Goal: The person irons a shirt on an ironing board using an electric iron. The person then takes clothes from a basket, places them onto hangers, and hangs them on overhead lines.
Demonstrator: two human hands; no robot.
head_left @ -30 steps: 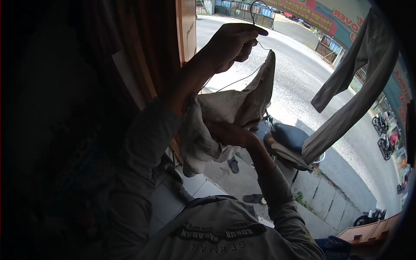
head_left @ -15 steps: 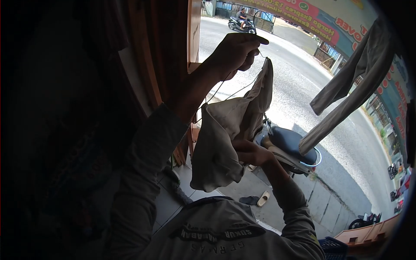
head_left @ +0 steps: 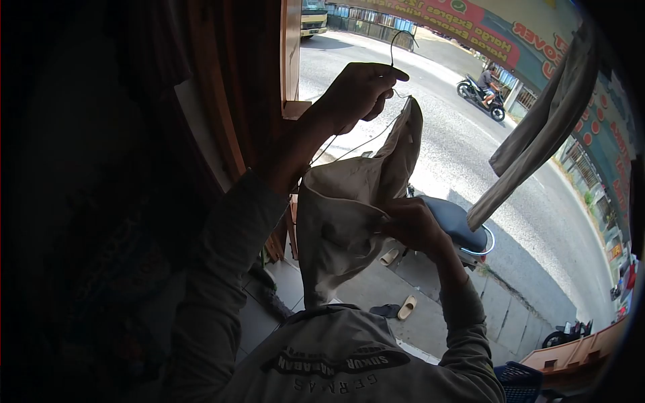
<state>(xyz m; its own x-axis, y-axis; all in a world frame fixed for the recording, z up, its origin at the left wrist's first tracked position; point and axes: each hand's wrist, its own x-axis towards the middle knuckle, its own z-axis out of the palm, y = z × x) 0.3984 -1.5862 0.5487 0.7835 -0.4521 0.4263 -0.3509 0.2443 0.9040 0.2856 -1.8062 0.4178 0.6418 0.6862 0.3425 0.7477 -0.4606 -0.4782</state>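
Observation:
My left hand is raised and closed around the neck of a thin wire hanger, whose hook curves up above the fingers. From the hanger drapes a pale garment, one corner peaking over the wire's right end. Lower down, my right hand pinches the garment's upper edge between its fingers. Folds conceal most of the wire and the garment's exact kind.
Pale hanging clothes dangle at the right. Beyond stand a parked motorbike and a road with a passing motorcycle rider. Sandals lie on the floor; a wooden door frame rises at the left, a blue basket at lower right.
My right hand has moved up and slightly right, from the garment's lower front to its upper edge. The hanger has dropped slightly. Outside, the rider has moved right and a truck has appeared.

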